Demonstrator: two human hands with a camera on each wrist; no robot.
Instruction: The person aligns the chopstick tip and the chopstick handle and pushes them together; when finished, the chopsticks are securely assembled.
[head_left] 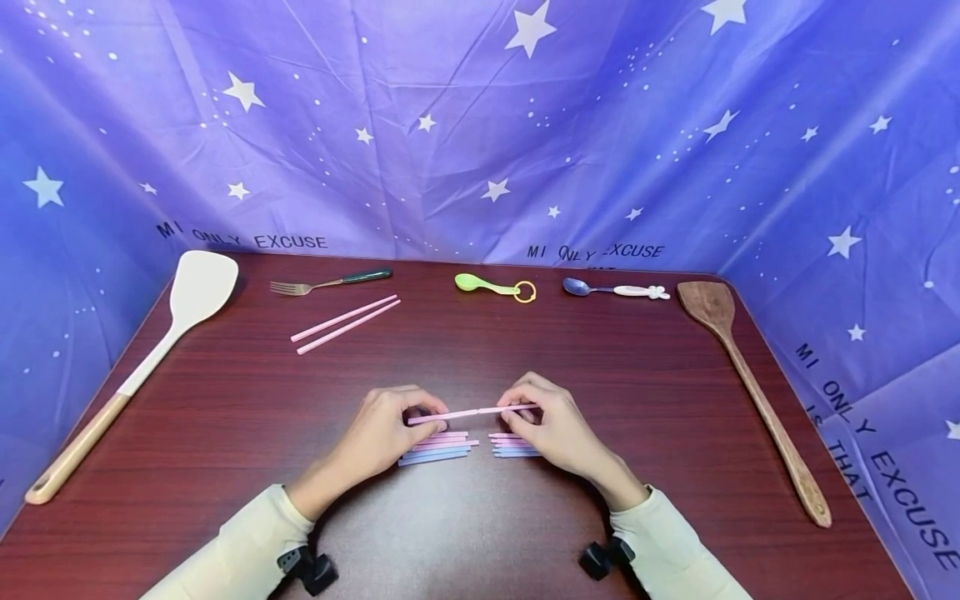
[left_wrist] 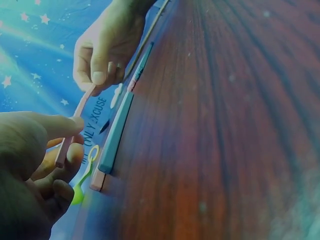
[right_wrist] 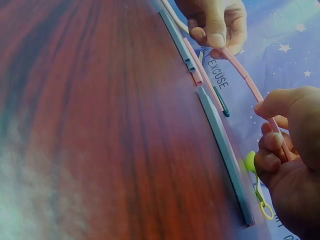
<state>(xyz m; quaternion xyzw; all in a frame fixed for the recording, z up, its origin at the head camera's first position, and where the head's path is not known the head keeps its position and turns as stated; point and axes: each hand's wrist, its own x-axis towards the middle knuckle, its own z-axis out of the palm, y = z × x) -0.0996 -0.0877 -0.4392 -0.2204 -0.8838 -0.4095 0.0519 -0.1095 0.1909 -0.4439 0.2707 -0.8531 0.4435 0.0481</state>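
Note:
My left hand (head_left: 386, 429) pinches a pink chopstick piece (head_left: 453, 415) between thumb and fingers. In my right hand (head_left: 555, 425) is a second pink piece (head_left: 491, 409), gripped the same way. The two pieces meet end to end between the hands, and the joint (right_wrist: 246, 77) shows a slight bend in the right wrist view. Below the hands lie two groups of shorter pieces, a left one with pink and blue sticks (head_left: 442, 455) and a right one (head_left: 513, 451) in the same colours. Each hand partly covers the group beneath it.
Two long pink chopsticks (head_left: 345, 318) lie at the back left, near a fork (head_left: 330, 284). Along the back are a green spoon (head_left: 480, 284) with a yellow ring and a metal spoon (head_left: 600, 288). A white spatula (head_left: 168, 333) lies left, a wooden spatula (head_left: 750, 375) right. A starry curtain (head_left: 420, 183) surrounds the table.

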